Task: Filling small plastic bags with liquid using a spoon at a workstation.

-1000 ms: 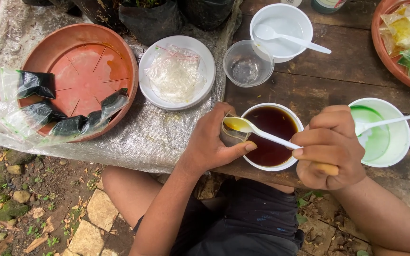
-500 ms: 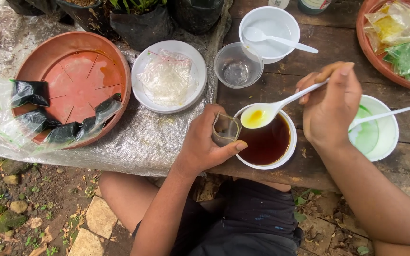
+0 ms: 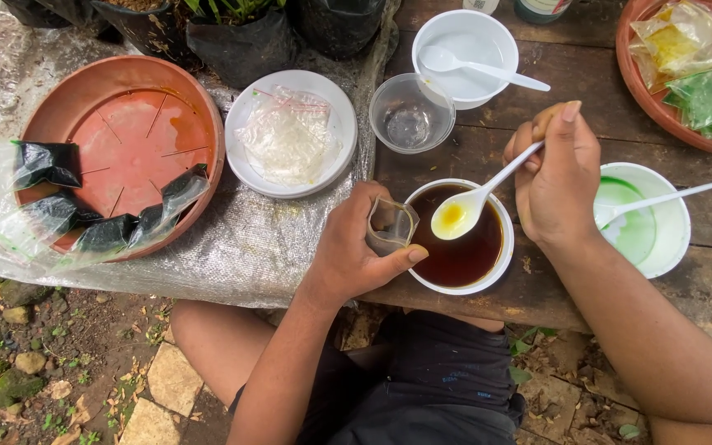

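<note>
My left hand (image 3: 353,247) grips a small clear plastic pouch (image 3: 391,225), held open just left of a white bowl of dark brown liquid (image 3: 463,247). My right hand (image 3: 555,175) holds a white plastic spoon (image 3: 473,200) by its handle. The spoon's scoop hangs over the brown bowl with a little yellow liquid in it. Pouch and spoon tip are close but apart.
A white bowl with green liquid and a spoon (image 3: 644,221) sits at right. Behind stand an empty clear cup (image 3: 409,113), a white bowl with a spoon (image 3: 465,56) and a white plate of clear pouches (image 3: 290,132). A terracotta saucer (image 3: 121,140) holds black-filled pouches; another saucer (image 3: 686,74) holds yellow and green ones.
My right hand has lifted away from the pouch and tipped the spoon handle upward. The scoop now hangs lower over the brown bowl with less yellow liquid in it.
</note>
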